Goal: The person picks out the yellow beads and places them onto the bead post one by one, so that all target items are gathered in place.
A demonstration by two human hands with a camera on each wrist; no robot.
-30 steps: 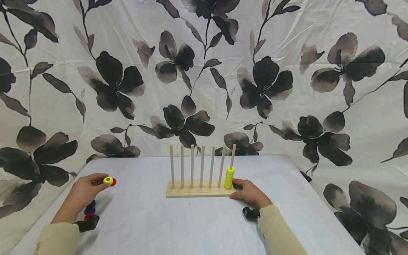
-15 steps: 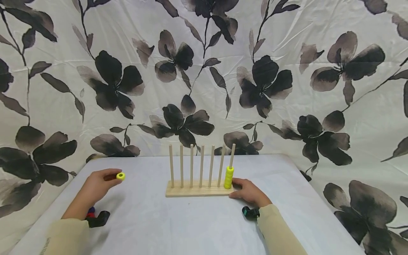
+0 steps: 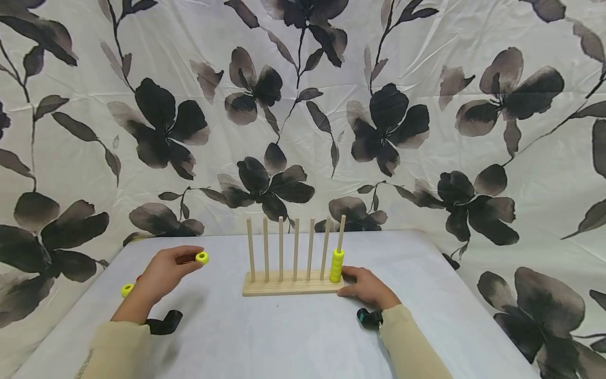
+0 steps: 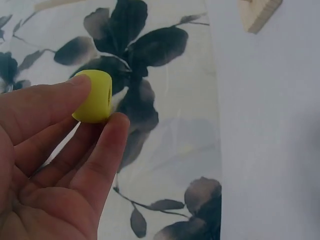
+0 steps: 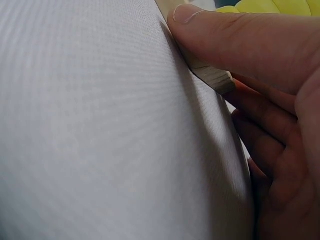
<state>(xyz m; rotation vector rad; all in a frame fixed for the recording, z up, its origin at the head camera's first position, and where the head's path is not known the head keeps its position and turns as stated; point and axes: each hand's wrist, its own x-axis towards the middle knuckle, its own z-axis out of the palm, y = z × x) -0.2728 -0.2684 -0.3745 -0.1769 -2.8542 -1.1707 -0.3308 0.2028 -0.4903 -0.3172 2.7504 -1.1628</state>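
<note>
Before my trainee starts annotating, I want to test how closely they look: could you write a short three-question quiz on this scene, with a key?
1. Fill in the color: the left hand pinches a ____ bead.
2. True or false: the right hand holds one end of the wooden base.
3. How many upright pegs stand on the wooden base? A) five B) six C) seven

Key: 1. yellow; 2. true; 3. C
</note>
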